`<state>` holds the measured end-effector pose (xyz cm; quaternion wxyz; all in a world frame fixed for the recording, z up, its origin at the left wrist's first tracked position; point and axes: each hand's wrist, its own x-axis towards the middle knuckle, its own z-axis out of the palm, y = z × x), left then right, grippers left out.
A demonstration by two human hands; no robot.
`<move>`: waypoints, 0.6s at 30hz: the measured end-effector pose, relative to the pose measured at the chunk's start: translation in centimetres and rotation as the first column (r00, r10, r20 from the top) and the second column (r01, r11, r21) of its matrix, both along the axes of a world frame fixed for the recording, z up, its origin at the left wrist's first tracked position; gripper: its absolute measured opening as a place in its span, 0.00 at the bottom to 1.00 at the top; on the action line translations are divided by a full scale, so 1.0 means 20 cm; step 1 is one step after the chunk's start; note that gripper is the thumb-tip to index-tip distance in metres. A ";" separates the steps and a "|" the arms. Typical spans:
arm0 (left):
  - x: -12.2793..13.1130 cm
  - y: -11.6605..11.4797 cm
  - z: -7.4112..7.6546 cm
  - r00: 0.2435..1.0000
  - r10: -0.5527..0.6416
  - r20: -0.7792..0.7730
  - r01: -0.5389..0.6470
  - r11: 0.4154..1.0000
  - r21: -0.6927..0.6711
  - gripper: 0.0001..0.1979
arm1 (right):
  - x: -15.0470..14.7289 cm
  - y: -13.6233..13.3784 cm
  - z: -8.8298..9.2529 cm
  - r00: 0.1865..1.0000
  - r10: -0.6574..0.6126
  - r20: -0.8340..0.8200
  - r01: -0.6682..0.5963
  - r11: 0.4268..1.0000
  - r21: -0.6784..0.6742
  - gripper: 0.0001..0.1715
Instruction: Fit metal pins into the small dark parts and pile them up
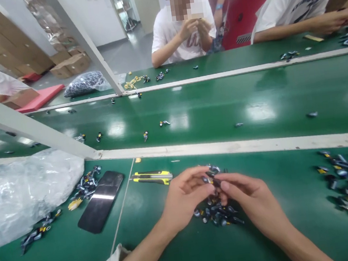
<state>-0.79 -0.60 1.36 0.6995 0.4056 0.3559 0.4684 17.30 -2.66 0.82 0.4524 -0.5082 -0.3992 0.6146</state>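
Fingers (199,177) pinched on a small dark part (214,181), left hand (185,199) and right hand (252,199) about equally close. Can't make out its long axis

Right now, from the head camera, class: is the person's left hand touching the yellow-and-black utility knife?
Apart. The head view shows a plain strip of green belt between the left hand and the tip end of the yellow-and-black utility knife.

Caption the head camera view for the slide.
Left hand and right hand pinch small dark parts on a green belt.
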 end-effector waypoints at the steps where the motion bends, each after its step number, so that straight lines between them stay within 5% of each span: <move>1: 0.00 0.00 0.00 1.000 0.001 0.007 -0.001 1.000 -0.029 0.16 | 0.00 0.00 0.00 1.000 -0.003 -0.002 0.003 1.000 0.012 0.14; 3: 0.00 0.01 0.00 1.000 -0.015 -0.002 0.015 0.999 -0.042 0.13 | -0.01 0.00 0.00 1.000 -0.016 0.007 0.016 0.999 0.040 0.13; 6: -0.01 0.00 0.01 0.992 0.025 -0.122 -0.010 0.992 0.122 0.06 | -0.01 0.00 0.01 0.998 -0.035 0.060 0.031 0.998 0.061 0.13; 9: -0.02 -0.02 0.02 0.904 0.207 -0.373 -0.040 0.912 0.409 0.08 | -0.01 0.00 0.00 0.994 -0.038 0.100 0.032 0.998 0.059 0.12; 12: -0.02 -0.03 0.04 0.819 0.287 -0.497 0.054 0.824 0.564 0.13 | 0.00 -0.01 0.00 0.993 -0.026 0.115 0.019 0.998 0.057 0.13; 14: -0.02 -0.03 0.04 0.828 0.260 -0.496 0.078 0.823 0.562 0.11 | 0.00 -0.01 0.00 0.992 -0.012 0.123 0.005 0.998 0.062 0.12; 18: -0.04 0.01 0.03 0.905 0.103 -0.413 0.023 0.957 0.290 0.07 | 0.00 -0.02 0.01 0.995 0.025 0.101 -0.031 0.997 0.065 0.12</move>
